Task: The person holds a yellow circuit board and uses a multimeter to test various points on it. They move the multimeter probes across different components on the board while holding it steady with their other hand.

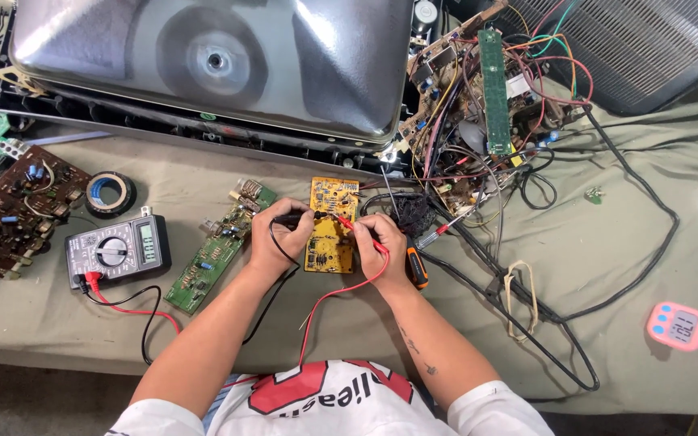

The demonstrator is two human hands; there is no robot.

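At the left edge of the tabletop, which is covered in a drab green cloth, lies a brown circuit board, with a roll of black tape just beside it. Next comes a grey meter with a dial and small screen, its black and red wires trailing toward the near edge and up to the hands. A long green circuit board lies at a slant beside it. Near the middle, the left hand is closed around a black probe, pinched like a pen, tip resting on a small yellow circuit board. The right hand grips a red probe the same way, its tip also on the yellow board. Both forearms reach in from the near edge, wrists low on the cloth. This looks like the measuring step; a next reading would call for steady tips on tiny contacts (a slip could bridge two). An orange-handled screwdriver lies beside the right hand. Along the far edge sits an opened television tube, then a tangle of wires and boards. Near the right edge rests a pink timer.
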